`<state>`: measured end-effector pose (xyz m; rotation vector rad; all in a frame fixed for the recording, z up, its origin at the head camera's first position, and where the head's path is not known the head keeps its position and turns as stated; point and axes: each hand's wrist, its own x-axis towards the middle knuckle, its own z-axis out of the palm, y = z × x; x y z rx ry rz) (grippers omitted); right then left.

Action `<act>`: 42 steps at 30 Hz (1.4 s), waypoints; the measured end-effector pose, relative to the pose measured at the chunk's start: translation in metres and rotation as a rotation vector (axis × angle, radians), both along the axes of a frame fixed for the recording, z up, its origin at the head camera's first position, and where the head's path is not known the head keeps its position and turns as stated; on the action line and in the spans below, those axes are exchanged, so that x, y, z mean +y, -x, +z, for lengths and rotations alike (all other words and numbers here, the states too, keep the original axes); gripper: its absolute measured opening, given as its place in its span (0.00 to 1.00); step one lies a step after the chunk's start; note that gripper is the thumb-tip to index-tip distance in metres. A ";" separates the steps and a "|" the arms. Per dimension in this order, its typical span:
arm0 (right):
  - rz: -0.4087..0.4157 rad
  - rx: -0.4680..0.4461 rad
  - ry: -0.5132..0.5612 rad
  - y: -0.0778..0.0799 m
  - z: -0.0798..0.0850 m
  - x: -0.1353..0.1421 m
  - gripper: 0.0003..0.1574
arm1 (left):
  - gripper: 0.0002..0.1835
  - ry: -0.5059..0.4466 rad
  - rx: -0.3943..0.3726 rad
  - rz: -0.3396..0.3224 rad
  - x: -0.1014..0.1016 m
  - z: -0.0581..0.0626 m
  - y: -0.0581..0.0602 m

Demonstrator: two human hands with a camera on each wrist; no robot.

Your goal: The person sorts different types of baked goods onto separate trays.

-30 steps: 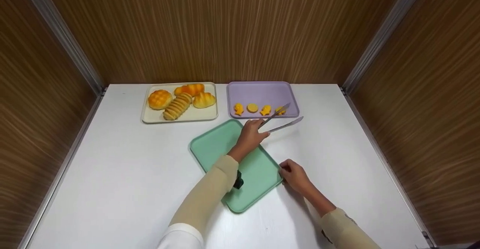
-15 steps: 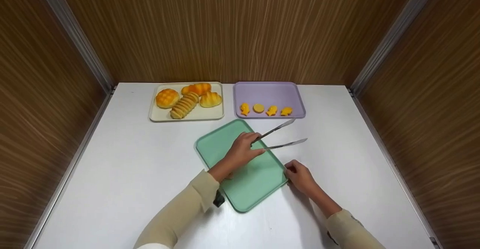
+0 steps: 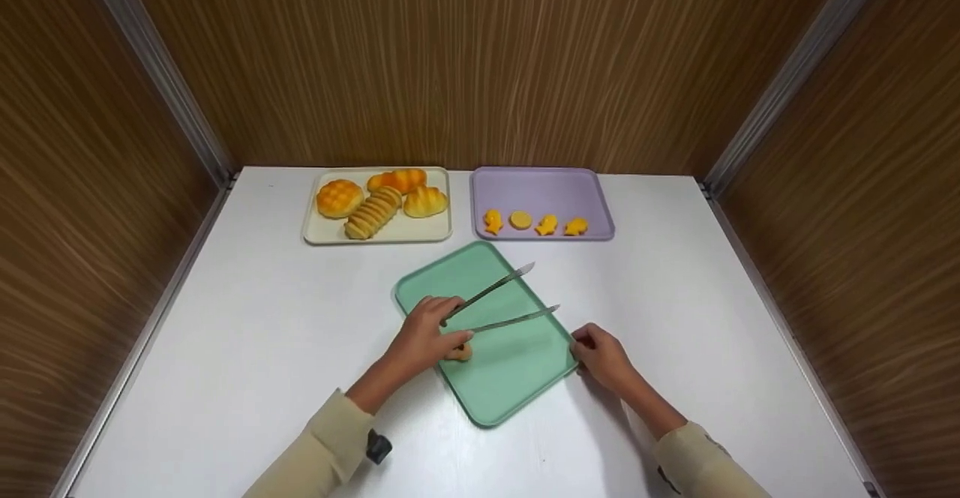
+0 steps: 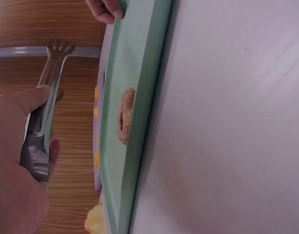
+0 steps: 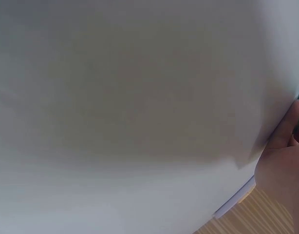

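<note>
My left hand (image 3: 416, 340) holds metal tongs (image 3: 491, 289) above the green tray (image 3: 517, 385), with the thumb on one arm and fingers on the other. The two tong arms stand apart with nothing between them. A small brown doughnut (image 3: 463, 352), sugar-specked in the left wrist view, lies on the tray near its left edge, partly hidden by my left hand in the head view. At the tray's right corner, my right hand (image 3: 604, 355) pinches the rim. The tray lies at an angle on the white table.
Behind, a cream tray (image 3: 311, 228) bears several breads, including a long ridged loaf (image 3: 373, 213). Beside it, a purple tray (image 3: 540, 187) carries several small yellow pieces along its front edge. Wood-grain panels (image 3: 465, 63) enclose the back and both sides.
My left hand has drawn back with the tongs, from near the purple tray toward the green tray's left side, uncovering part of the doughnut. My right hand stays at the tray's corner.
</note>
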<state>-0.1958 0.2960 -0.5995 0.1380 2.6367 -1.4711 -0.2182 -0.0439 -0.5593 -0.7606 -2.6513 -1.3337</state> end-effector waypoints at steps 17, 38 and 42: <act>-0.008 -0.005 0.021 -0.003 -0.002 -0.002 0.07 | 0.24 -0.021 -0.059 0.052 -0.058 -0.019 -0.053; -0.001 0.006 0.004 -0.001 -0.001 0.003 0.07 | 0.20 0.110 -0.224 0.205 -0.102 -0.031 -0.061; 0.002 0.013 0.004 -0.001 -0.002 0.001 0.06 | 0.17 0.114 -0.209 0.187 -0.104 -0.032 -0.060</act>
